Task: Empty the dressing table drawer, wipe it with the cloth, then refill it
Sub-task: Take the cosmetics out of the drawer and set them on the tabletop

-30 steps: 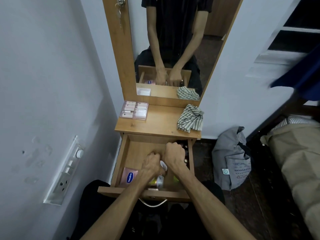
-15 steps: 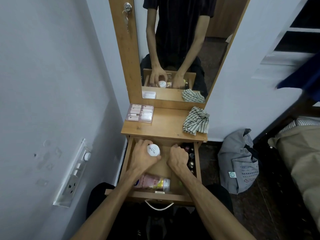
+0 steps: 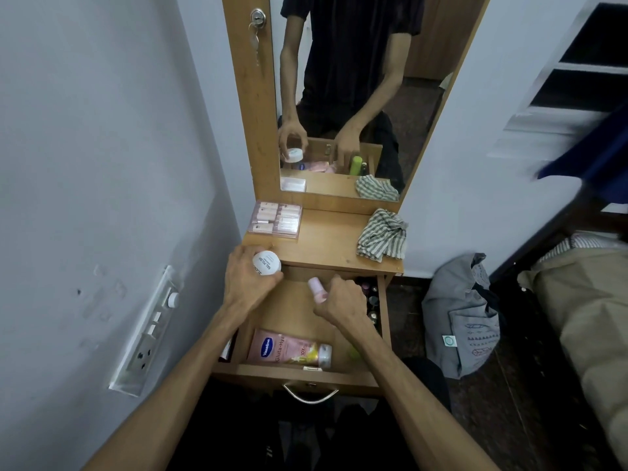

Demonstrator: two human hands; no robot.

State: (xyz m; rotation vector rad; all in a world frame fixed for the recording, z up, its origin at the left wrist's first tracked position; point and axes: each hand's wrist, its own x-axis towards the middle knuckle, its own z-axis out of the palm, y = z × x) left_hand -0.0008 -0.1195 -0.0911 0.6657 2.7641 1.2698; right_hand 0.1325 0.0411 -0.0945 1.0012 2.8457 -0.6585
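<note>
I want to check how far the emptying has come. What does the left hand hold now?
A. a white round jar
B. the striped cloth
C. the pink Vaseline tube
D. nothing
A: the left hand grips a white round jar at the tabletop's front edge, above the open drawer.

A tall mirror [image 3: 356,96] in a wooden frame [image 3: 249,130] stands against the pale wall [image 3: 102,130]. High on the frame's left side sits a metal lock [image 3: 258,18] with a key hanging from it. Well left of the mirror and lower down, a white switch and socket panel [image 3: 146,331] is fixed to the wall. Right of the mirror, on the dark floor [image 3: 509,419], a grey fabric bag [image 3: 458,317] slumps beside what may be a bed with beige bedding [image 3: 584,317]; that edge is blurred.
</note>
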